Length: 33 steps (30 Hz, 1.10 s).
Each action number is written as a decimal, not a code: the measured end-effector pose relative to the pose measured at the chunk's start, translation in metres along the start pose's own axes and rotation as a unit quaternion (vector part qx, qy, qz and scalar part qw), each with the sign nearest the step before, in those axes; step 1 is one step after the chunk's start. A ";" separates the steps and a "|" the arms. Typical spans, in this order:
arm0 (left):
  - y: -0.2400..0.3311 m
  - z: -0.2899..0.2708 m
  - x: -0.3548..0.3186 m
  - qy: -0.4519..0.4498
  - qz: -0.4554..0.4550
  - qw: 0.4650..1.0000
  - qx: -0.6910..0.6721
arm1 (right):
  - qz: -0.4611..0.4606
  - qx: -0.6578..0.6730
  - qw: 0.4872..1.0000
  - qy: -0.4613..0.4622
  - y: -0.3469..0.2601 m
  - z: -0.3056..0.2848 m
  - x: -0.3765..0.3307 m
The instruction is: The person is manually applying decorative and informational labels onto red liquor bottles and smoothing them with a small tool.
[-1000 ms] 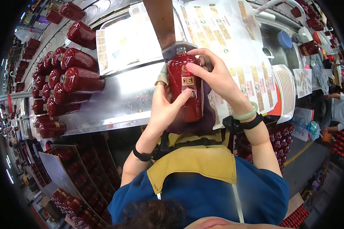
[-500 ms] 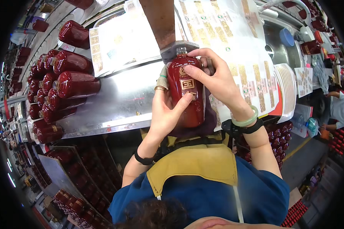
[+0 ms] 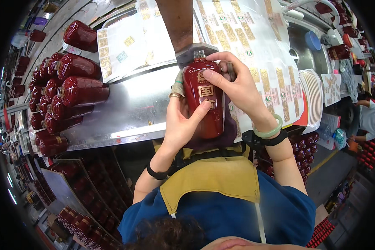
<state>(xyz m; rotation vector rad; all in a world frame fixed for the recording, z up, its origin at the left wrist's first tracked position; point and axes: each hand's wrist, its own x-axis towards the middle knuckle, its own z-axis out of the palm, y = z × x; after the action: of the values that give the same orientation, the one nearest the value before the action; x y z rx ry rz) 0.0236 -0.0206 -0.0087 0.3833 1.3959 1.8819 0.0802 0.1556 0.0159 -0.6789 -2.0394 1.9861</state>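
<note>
A glossy dark red bottle [image 3: 212,121] with gold emblems down its front lies in front of me, its clear glass neck pointing away. My left hand [image 3: 184,121] wraps its left side, the thumb pressing on the lowest gold emblem. One left finger wears a pale cover and a ring. My right hand [image 3: 237,83] grips the upper right side, thumb on the top emblem and forefinger near the neck. Under the bottle lies a dark purple cloth [image 3: 234,121]. The neck is close to a grey block [image 3: 191,53] at the end of a brown post.
Several red bottles [image 3: 83,91] lie stacked on the left of the metal table [image 3: 125,104]. Sheets of gold stickers [image 3: 229,31] cover the back and right. A blue bowl [image 3: 312,41] and a stack of white sheets [image 3: 310,98] are at the right. Another person's arm [image 3: 362,137] shows far right.
Both hands keep nearly the same hold on the bottle. The left thumb still presses the lowest emblem, and the view has shifted very slightly.
</note>
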 end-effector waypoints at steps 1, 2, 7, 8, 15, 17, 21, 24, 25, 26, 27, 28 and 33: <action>-0.001 -0.001 0.000 -0.002 -0.004 1.000 0.004 | -0.005 -0.005 1.000 0.000 0.000 0.000 0.000; -0.001 -0.002 0.000 -0.003 -0.009 1.000 0.008 | -0.004 -0.005 1.000 0.000 0.000 -0.001 0.000; 0.004 -0.004 0.008 0.017 -0.004 0.999 -0.048 | 0.009 0.048 0.998 0.036 0.010 -0.008 -0.009; 0.005 -0.004 0.010 0.029 -0.016 0.996 -0.079 | 0.009 0.048 0.998 0.034 0.012 -0.007 -0.013; 0.005 0.000 0.014 0.023 0.001 0.998 -0.053 | 0.007 0.050 0.999 0.015 0.018 0.003 -0.029; 0.005 0.001 0.013 0.030 -0.002 0.998 -0.051 | 0.011 0.062 0.998 0.015 0.017 0.004 -0.029; 0.004 0.000 0.013 0.039 -0.010 0.998 -0.045 | 0.017 0.062 0.998 0.012 0.019 0.003 -0.029; 0.004 0.000 0.014 0.039 -0.013 0.998 -0.047 | 0.017 0.044 0.999 0.019 0.018 0.004 -0.030; 0.004 0.001 0.013 0.038 -0.012 0.998 -0.048 | 0.016 0.043 0.999 0.020 0.020 0.004 -0.030; 0.005 0.001 0.013 0.039 -0.011 0.998 -0.046 | 0.012 0.042 0.999 0.023 0.022 0.004 -0.030; 0.005 0.001 0.013 0.040 -0.011 0.998 -0.044 | 0.009 0.041 0.999 0.026 0.023 0.004 -0.030; 0.004 0.001 0.014 0.040 -0.010 0.998 -0.044 | 0.009 0.041 0.999 0.025 0.024 0.004 -0.030; 0.004 0.001 0.013 0.046 0.000 0.999 -0.028 | 0.013 0.056 0.998 0.026 0.023 0.006 -0.030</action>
<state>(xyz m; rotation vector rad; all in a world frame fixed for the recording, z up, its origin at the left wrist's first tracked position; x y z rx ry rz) 0.0134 -0.0109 -0.0070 0.2719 1.3996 1.9557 0.1077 0.1364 -0.0020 -0.7279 -1.8833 2.0577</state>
